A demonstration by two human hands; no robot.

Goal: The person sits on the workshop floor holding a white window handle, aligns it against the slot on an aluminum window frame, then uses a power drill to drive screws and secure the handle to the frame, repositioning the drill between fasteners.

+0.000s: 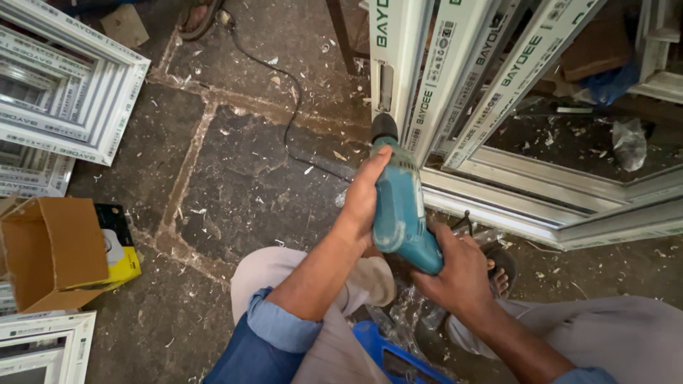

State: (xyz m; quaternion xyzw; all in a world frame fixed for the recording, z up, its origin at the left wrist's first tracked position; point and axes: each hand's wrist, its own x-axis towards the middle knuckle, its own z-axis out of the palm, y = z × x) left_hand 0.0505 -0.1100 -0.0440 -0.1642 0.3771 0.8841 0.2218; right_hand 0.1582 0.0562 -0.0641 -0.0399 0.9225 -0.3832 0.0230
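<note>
Nearest the camera, both forearms reach forward from rolled blue sleeves over the person's bent knees. The right hand [461, 274] is clenched around the rear grip of a teal electric drill [400, 210], fingers wrapped under the handle — the wrist bent slightly inward. The left hand [361, 199] lies along the drill's left side, fingers curled over the top of the body and thumb pressed against it, the forearm angled up from the lower left. The drill points away from the person, its black chuck [384, 128] set against a slot in an upright white window frame profile [398, 71]. Its black cable [284, 99] trails across the dusty stone floor [235, 178]. Further left sit an open cardboard box [50, 252] and stacked white frames [64, 85] — well apart from the hands.
</note>
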